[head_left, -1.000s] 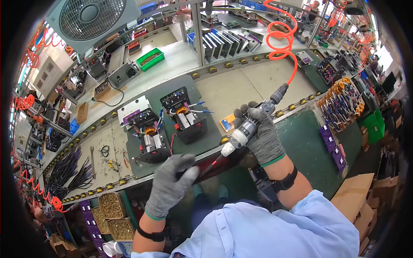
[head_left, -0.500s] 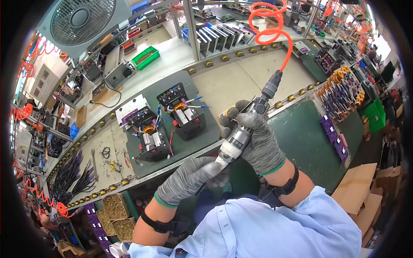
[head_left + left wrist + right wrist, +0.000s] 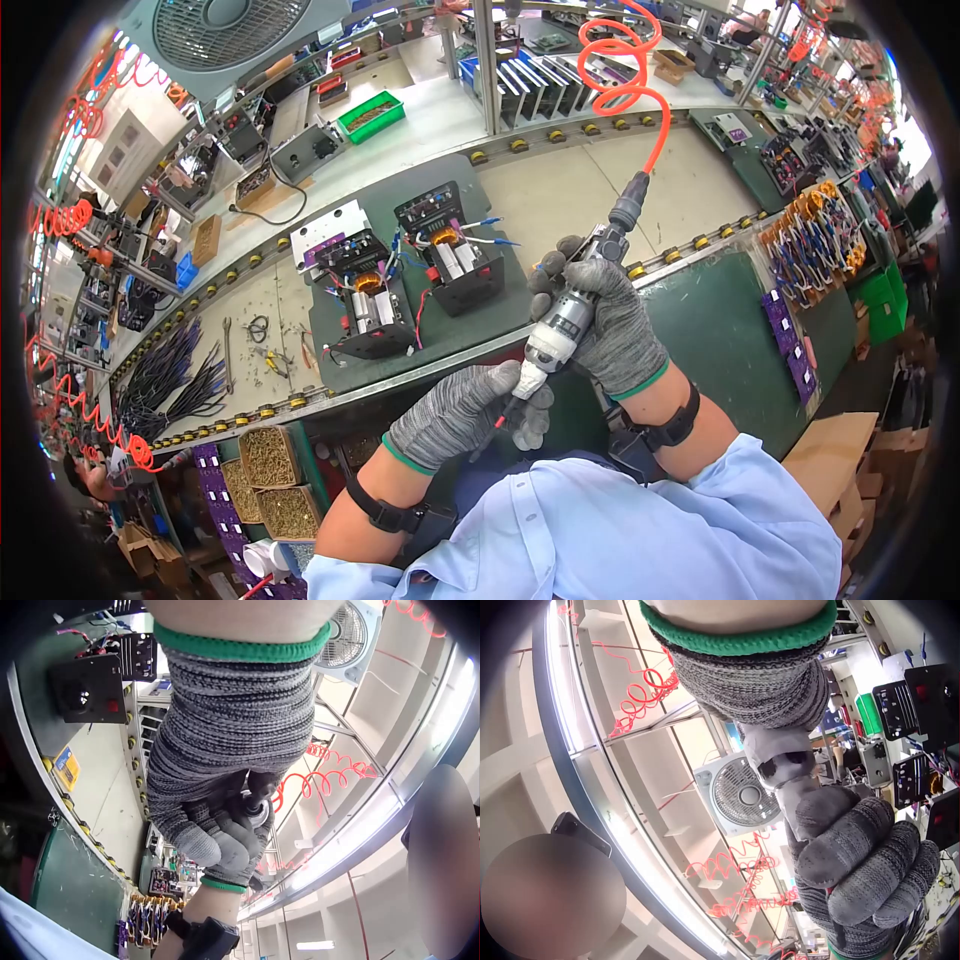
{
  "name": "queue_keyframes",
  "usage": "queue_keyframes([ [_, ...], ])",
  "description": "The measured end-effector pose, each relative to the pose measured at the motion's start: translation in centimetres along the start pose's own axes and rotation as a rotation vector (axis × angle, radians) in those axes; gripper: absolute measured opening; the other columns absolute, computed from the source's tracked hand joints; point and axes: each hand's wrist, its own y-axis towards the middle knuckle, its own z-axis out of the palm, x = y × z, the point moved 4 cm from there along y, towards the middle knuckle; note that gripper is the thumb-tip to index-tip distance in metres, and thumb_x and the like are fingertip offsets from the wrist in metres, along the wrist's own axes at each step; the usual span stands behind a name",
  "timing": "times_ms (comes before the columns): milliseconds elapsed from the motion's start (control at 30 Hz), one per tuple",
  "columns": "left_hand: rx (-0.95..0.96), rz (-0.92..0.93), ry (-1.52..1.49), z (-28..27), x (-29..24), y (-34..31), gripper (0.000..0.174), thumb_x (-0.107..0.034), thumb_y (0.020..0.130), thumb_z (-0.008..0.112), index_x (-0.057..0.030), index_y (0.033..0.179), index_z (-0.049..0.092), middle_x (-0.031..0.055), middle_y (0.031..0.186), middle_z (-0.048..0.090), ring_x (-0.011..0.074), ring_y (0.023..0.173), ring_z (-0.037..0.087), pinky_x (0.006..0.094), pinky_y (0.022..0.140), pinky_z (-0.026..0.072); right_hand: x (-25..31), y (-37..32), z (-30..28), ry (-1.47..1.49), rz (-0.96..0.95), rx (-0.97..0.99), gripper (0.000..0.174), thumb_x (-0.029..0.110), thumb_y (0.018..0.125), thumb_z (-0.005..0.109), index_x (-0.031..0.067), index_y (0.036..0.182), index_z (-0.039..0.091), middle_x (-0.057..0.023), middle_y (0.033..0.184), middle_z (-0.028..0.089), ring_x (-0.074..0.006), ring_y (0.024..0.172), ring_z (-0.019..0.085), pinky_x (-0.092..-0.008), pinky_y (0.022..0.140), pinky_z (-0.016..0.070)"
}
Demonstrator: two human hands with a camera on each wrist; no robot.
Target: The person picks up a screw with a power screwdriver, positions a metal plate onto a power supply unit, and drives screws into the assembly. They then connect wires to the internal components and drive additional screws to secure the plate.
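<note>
My gloved right hand [image 3: 612, 325] grips the body of a pneumatic screwdriver [image 3: 562, 325], whose red coiled hose [image 3: 662, 130] rises from its rear end. The thumb and fingers of my gloved left hand [image 3: 465, 412] close round the tool's white-wrapped nose; a red tip [image 3: 500, 422] sticks out below. In the left wrist view the left hand [image 3: 232, 742] is curled, with part of the tool behind it. The right wrist view has the left hand's fingers [image 3: 862, 859] curled at the wrapped nose [image 3: 787, 769]. Two black electronic assemblies [image 3: 375, 310] [image 3: 460, 260] stand on a dark green board [image 3: 430, 345].
Left of the board lie dark cables [image 3: 165, 385], a wrench [image 3: 228, 355] and pliers. Trays of screws [image 3: 268, 460] sit below at left. A green mat [image 3: 710, 320], wire bundles [image 3: 815, 240] and a green bin [image 3: 882, 300] are at right; a fan [image 3: 215, 30] is upper left.
My left hand has moved right and up onto the screwdriver's nose and now holds it. The screwdriver has tilted more upright in my right hand. The whole view has shifted slightly.
</note>
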Motion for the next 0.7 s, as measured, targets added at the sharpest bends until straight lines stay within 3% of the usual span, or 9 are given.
queue_keyframes([
  [433, 0.006, 0.015, -0.039, 0.5, 0.2, 0.1, 0.066, -0.059, 0.098, 0.057, 0.0052, 0.112, 0.067, 0.0147, 0.092, 0.071, 0.0242, 0.083, 0.070, 0.0354, 0.078, 0.0573, 0.4, 0.0, 0.3, -0.002, -0.001, 0.025, 0.029, 0.001, 0.087, 0.067, 0.0052, 0.114, 0.059, -0.0115, 0.102, 0.066, -0.0308, 0.099, 0.071, -0.0431, 0.080, 0.0663],
  [533, -0.097, -0.018, 0.018, 0.8, -0.1, -0.6, 0.068, -0.061, 0.098, 0.057, 0.0048, 0.111, 0.067, 0.0118, 0.091, 0.071, 0.0196, 0.081, 0.068, 0.0326, 0.076, 0.0555, 0.6, -0.3, 0.4, -0.027, -0.009, 0.018, 0.029, 0.001, 0.086, 0.068, 0.0070, 0.113, 0.061, -0.0104, 0.102, 0.067, -0.0293, 0.099, 0.070, -0.0422, 0.081, 0.0657],
  [600, -0.214, 0.000, 0.373, 0.4, -0.8, -1.6, 0.063, -0.058, 0.100, 0.058, 0.0039, 0.108, 0.068, 0.0080, 0.086, 0.069, 0.0149, 0.079, 0.065, 0.0299, 0.075, 0.0531, 0.9, -0.4, 0.5, -0.046, -0.024, 0.007, 0.029, -0.001, 0.086, 0.068, 0.0087, 0.113, 0.064, -0.0095, 0.101, 0.069, -0.0280, 0.099, 0.070, -0.0414, 0.082, 0.0652],
  [700, -0.268, -0.046, 0.459, 0.6, -0.6, -2.8, 0.053, -0.050, 0.103, 0.058, 0.0028, 0.105, 0.069, 0.0053, 0.082, 0.068, 0.0123, 0.077, 0.063, 0.0285, 0.074, 0.0516, 1.2, -0.5, 0.1, -0.091, -0.068, -0.006, 0.030, 0.001, 0.086, 0.069, 0.0093, 0.114, 0.063, -0.0093, 0.102, 0.069, -0.0282, 0.099, 0.070, -0.0416, 0.082, 0.0651],
])
